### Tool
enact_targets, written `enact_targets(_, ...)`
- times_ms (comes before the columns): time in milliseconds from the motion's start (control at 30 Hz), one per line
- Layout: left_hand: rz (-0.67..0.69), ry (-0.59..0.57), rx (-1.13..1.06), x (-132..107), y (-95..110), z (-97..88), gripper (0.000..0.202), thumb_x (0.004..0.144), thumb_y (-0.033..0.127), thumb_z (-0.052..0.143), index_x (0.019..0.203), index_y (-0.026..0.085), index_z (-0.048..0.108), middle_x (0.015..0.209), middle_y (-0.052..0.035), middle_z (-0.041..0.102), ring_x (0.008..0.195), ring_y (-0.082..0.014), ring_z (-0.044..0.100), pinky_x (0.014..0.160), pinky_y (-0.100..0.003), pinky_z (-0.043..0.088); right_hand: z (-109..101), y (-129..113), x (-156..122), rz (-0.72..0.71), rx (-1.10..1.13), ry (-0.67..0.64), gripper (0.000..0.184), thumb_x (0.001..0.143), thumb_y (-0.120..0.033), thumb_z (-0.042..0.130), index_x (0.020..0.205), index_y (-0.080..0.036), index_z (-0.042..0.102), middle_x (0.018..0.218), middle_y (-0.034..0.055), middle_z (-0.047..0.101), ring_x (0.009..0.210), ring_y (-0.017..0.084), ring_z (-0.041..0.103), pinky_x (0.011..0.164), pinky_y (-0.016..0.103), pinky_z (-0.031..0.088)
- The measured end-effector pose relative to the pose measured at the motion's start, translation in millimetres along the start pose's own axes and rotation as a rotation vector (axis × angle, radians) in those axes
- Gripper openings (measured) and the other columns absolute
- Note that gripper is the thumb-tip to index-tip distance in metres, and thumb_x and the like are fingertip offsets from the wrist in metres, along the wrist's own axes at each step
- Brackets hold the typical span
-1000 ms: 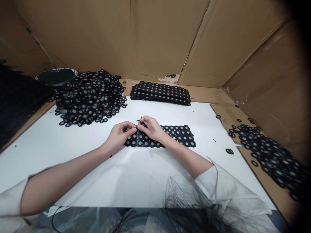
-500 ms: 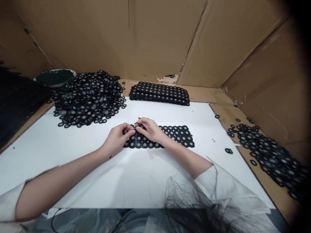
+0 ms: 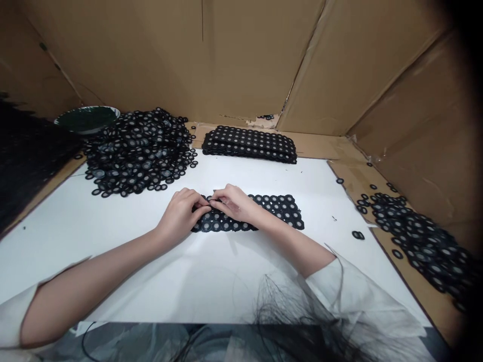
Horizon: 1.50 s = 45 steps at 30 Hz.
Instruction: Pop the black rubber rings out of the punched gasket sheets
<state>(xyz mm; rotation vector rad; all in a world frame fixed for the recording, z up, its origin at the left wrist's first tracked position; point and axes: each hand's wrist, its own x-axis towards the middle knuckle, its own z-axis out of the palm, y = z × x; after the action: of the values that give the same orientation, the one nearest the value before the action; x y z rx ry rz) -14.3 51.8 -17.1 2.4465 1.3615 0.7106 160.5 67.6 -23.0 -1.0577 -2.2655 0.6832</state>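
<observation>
A rectangular sheet of black rubber rings in joined rows (image 3: 281,207) lies flat on the white tabletop (image 3: 211,281). At its left end my left hand (image 3: 181,208) is closed in a pinch, thumb and forefinger on the sheet's rings. My right hand (image 3: 237,203) reaches over the sheet from the right, its thumb and forefinger pinched together right beside the left fingertips. A thin dark bit shows at the right fingers, too small to name. The hands cover part of the sheet's upper left.
A large heap of loose black rings (image 3: 139,151) stands at the back left, beside a bowl with dark contents (image 3: 88,119). Stacked ring sheets (image 3: 249,143) lie at the back. More loose rings (image 3: 422,239) spread along the right edge. Cardboard walls (image 3: 245,60) enclose the table.
My right fingertips have come down onto the sheet beside the left ones; the dark bit they held up shows less. My left hand has turned slightly, and the view has shifted a little.
</observation>
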Motion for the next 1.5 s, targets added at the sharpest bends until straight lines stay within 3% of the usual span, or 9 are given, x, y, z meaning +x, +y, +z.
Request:
enact_targets(400,0.208,0.052,0.083,-18.1,14.6,4.4,0.009,0.079,0.023,0.044,0.074,0.02,0.051,0.075,-0.0045,0.057,0.077,-0.019,0.049,0.07,-0.033,0.035,3.6,10.3,-2.6,0.163,-0.013,0.151,0.013,0.076,-0.018,0.047,0.064,-0.018,0.052,0.053,-0.0018,0.053,0.053,0.011,0.046,0.058,0.024,0.033)
enact_targets(567,-0.204,0.121,-0.167,-1.7,-4.2,-6.7,0.011,0.079,0.029,0.043,0.075,0.02,0.046,0.073,-0.0006,0.054,0.069,-0.0152,0.049,0.064,-0.028,0.038,-1.9,13.2,-7.4,0.116,0.093,0.168,0.014,0.081,-0.026,0.044,0.073,-0.02,0.053,0.053,-0.0033,0.051,0.055,0.012,0.048,0.066,0.026,0.037)
enact_targets(700,-0.282,0.229,-0.374,5.2,-7.3,-8.8,0.013,0.076,0.031,0.047,0.078,0.019,0.05,0.076,0.0002,0.055,0.07,-0.013,0.05,0.066,-0.025,0.039,-5.5,1.5,-9.5,0.15,0.056,0.365,0.021,0.075,-0.036,0.054,0.088,-0.02,0.054,0.076,0.0031,0.058,0.076,0.018,0.052,0.075,0.032,0.036)
enact_targets(767,-0.297,0.198,-0.52,2.8,-0.5,-8.4,0.015,0.075,0.033,0.05,0.079,0.019,0.053,0.077,-0.0006,0.057,0.071,-0.0136,0.052,0.066,-0.026,0.04,-5.7,-7.0,-11.1,0.1,0.004,0.462,0.027,0.071,-0.039,0.059,0.09,-0.021,0.054,0.085,0.005,0.058,0.087,0.021,0.05,0.082,0.036,0.033)
enact_targets(900,-0.415,-0.019,-0.845,-3.6,14.8,-9.3,0.019,0.073,0.036,0.054,0.077,0.017,0.056,0.071,-0.0023,0.061,0.067,-0.0154,0.055,0.063,-0.028,0.043,4.9,-24.0,-15.1,-0.051,0.079,0.341,0.018,0.078,-0.034,0.053,0.092,-0.023,0.053,0.088,0.0032,0.059,0.082,0.017,0.052,0.08,0.033,0.036)
enact_targets(1033,-0.384,-0.117,-0.857,-5.1,19.6,-12.3,0.022,0.075,0.036,0.051,0.081,0.017,0.061,0.079,-0.0048,0.064,0.073,-0.0172,0.056,0.067,-0.031,0.044,11.9,-31.0,-19.2,-0.077,0.053,0.323,0.012,0.082,-0.029,0.046,0.087,-0.022,0.055,0.08,0.0033,0.058,0.078,0.016,0.051,0.073,0.031,0.039)
enact_targets(1167,-0.245,-0.082,-0.532,-5.5,10.2,-10.5,0.029,0.078,0.037,0.046,0.099,0.02,0.056,0.093,-0.0053,0.062,0.087,-0.0202,0.054,0.077,-0.034,0.042,-25.7,-13.3,-36.2,-0.029,-0.073,0.476,0.013,0.082,-0.024,0.044,0.087,-0.022,0.055,0.081,0.004,0.057,0.077,0.017,0.053,0.07,0.033,0.042)
enact_targets(1367,-0.144,0.033,0.187,-7.7,-13.7,4.9,0.043,0.076,0.042,0.045,0.109,0.014,0.049,0.12,-0.0164,0.044,0.112,-0.034,0.034,0.089,-0.049,0.029,-140.5,72.8,-135.5,0.483,-0.654,1.234,0.017,0.077,-0.02,0.043,0.086,-0.016,0.057,0.082,0.0122,0.059,0.077,0.022,0.054,0.073,0.036,0.041)
enact_targets(1500,-0.095,-0.018,0.167,-6.7,-14.1,7.0,0.034,0.079,0.036,0.043,0.104,0.014,0.049,0.114,-0.0141,0.049,0.108,-0.0303,0.036,0.089,-0.046,0.031,-174.4,123.1,-214.4,0.838,-0.803,1.109,0.02,0.074,-0.019,0.041,0.086,-0.02,0.056,0.074,0.0126,0.055,0.076,0.029,0.054,0.068,0.043,0.039)
